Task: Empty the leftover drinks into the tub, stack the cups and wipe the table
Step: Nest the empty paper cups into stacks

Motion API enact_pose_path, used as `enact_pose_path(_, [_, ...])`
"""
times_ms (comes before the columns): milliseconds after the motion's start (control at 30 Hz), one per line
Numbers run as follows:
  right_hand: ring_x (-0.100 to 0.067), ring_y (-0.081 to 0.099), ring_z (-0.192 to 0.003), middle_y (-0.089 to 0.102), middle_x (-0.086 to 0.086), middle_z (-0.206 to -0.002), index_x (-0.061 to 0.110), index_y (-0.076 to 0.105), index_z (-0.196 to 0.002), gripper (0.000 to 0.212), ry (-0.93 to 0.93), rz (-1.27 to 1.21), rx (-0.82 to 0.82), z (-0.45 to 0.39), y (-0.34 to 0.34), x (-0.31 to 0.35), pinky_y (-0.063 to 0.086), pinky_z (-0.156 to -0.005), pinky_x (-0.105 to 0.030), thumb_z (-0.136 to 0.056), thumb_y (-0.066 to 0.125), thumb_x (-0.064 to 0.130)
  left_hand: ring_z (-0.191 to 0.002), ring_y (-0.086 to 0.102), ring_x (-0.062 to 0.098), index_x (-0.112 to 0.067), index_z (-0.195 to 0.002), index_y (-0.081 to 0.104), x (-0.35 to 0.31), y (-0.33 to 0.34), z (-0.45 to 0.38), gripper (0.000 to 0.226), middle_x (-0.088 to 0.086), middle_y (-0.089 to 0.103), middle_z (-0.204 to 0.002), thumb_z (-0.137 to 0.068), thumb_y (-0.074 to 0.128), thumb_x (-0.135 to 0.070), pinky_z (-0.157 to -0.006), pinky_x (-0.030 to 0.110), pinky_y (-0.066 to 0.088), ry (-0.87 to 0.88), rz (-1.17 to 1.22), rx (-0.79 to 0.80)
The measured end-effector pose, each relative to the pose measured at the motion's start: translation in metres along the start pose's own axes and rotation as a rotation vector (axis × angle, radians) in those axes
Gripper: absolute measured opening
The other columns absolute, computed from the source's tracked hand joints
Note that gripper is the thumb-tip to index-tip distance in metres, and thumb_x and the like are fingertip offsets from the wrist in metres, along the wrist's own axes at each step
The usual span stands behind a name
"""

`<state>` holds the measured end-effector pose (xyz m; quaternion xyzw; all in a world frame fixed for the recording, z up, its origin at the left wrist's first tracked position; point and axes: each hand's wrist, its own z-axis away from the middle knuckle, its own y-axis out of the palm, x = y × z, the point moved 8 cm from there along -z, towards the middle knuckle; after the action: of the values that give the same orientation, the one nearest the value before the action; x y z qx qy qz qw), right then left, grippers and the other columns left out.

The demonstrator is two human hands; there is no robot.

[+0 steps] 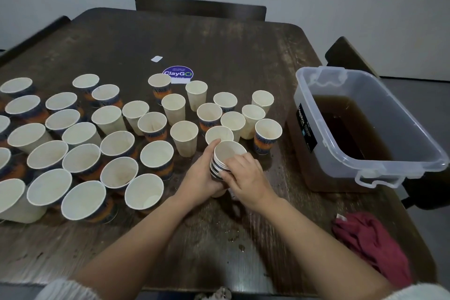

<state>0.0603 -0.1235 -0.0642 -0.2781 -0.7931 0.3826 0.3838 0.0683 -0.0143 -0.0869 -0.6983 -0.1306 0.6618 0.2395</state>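
- So, both hands are together on the stack of paper cups (pixel 225 163) near the middle of the wooden table (pixel 219 39): my left hand (pixel 201 174) is wrapped round its left side with the thumb up near the rim, and my right hand (pixel 246 173) grips it from the right, fingers curled over the nested rims.
- The stack's long axis runs roughly upright, leaning a bit toward me, mouth open to the far side.
- The relation that matters: the nearest loose cup (pixel 219 134) sits just beyond the stack, practically touching my left thumb. So the left hand is the closer one for the next grab, I'd say.
- Everything else fans out to the left and beyond: a big crowd of single empty cups (pixel 82 161), upright, mouths up, all looking drained as far as I can tell.
- The clear plastic tub (pixel 399 126) of brown liquid sits to the right, clear of both hands.
- The red cloth (pixel 372 243) lies near the right forearm by the table edge, not touched.
- Drips and wet patches around the stack, so wiping is not yet done.
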Motion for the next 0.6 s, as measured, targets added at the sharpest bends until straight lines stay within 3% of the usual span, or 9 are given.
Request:
enact_pose_path(100, [-0.03, 0.053, -0.086, 0.062, -0.008, -0.089, 0.004, 0.065, -0.09, 0.041, 0.068, -0.121, 0.004, 0.0, -0.004, -0.009, 0.049, -0.073, -0.046, -0.089, 0.046, 0.041, -0.118, 0.054, 0.017, -0.034, -0.148, 0.023, -0.006, 0.003, -0.003, 0.098, -0.002, 0.055, -0.131, -0.064, 0.075, -0.03, -0.1, 0.034, 0.044, 0.028, -0.001, 0.037])
enact_pose_path(200, [-0.023, 0.049, -0.106, 0.058, -0.01, -0.112, 0.003, 0.066, -0.106, 0.046, 0.138, -0.244, -0.082, 0.006, -0.018, -0.024, 0.042, -0.094, -0.036, -0.082, 0.057, 0.042, -0.109, 0.058, 0.009, -0.043, -0.143, 0.024, -0.017, 0.011, -0.008, 0.098, -0.013, 0.058, -0.117, -0.06, 0.076, -0.034, -0.096, 0.026, 0.046, 0.031, 0.05, 0.08])
enact_pose_path(267, [-0.014, 0.041, -0.124, 0.045, -0.005, -0.132, 0.013, 0.064, -0.119, 0.051, 0.212, -0.34, -0.135, 0.011, -0.032, -0.034, 0.033, -0.108, -0.022, -0.076, 0.065, 0.042, -0.101, 0.06, -0.001, -0.047, -0.137, 0.026, -0.024, 0.019, -0.013, 0.095, -0.023, 0.057, -0.109, -0.059, 0.077, -0.03, -0.091, 0.018, 0.046, 0.038, 0.092, 0.084])
enact_pose_path(333, [-0.007, 0.036, -0.133, 0.034, 0.006, -0.141, 0.03, 0.058, -0.124, 0.057, 0.362, -0.481, -0.141, 0.018, -0.037, -0.047, 0.028, -0.111, -0.017, -0.07, 0.073, 0.042, -0.097, 0.059, -0.01, -0.041, -0.137, 0.029, -0.031, 0.026, -0.018, 0.096, -0.022, 0.058, -0.109, -0.061, 0.084, -0.024, -0.086, 0.011, 0.046, 0.044, 0.15, 0.096])
enact_pose_path(433, [-0.009, 0.052, -0.125, 0.05, 0.011, -0.136, 0.039, 0.051, -0.128, 0.067, 0.565, -0.67, -0.159, 0.038, -0.043, -0.068, 0.043, -0.107, -0.034, -0.067, 0.078, 0.05, -0.098, 0.06, -0.008, -0.037, -0.134, 0.034, -0.042, 0.041, -0.022, 0.094, -0.018, 0.061, -0.114, -0.059, 0.09, -0.024, -0.084, 0.011, 0.048, 0.069, 0.211, 0.159])
enact_pose_path(500, [-0.009, 0.06, -0.115, 0.062, 0.008, -0.124, 0.033, 0.053, -0.128, 0.061, 0.645, -0.728, -0.139, 0.053, -0.05, -0.073, 0.051, -0.097, -0.029, -0.074, 0.081, 0.041, -0.101, 0.061, -0.004, -0.037, -0.133, 0.035, -0.049, 0.051, -0.02, 0.093, -0.018, 0.06, -0.117, -0.06, 0.092, -0.027, -0.085, 0.014, 0.049, 0.078, 0.224, 0.22])
enact_pose_path(600, [-0.003, 0.064, -0.102, 0.068, 0.011, -0.11, 0.038, 0.058, -0.113, 0.045, 0.738, -0.754, -0.224, 0.081, -0.075, -0.083, 0.05, -0.087, -0.019, -0.078, 0.082, 0.024, -0.103, 0.062, 0.002, -0.037, -0.133, 0.039, -0.066, 0.074, -0.021, 0.088, -0.008, 0.062, -0.12, -0.063, 0.09, -0.024, -0.084, 0.016, 0.05, 0.1, 0.242, 0.358])
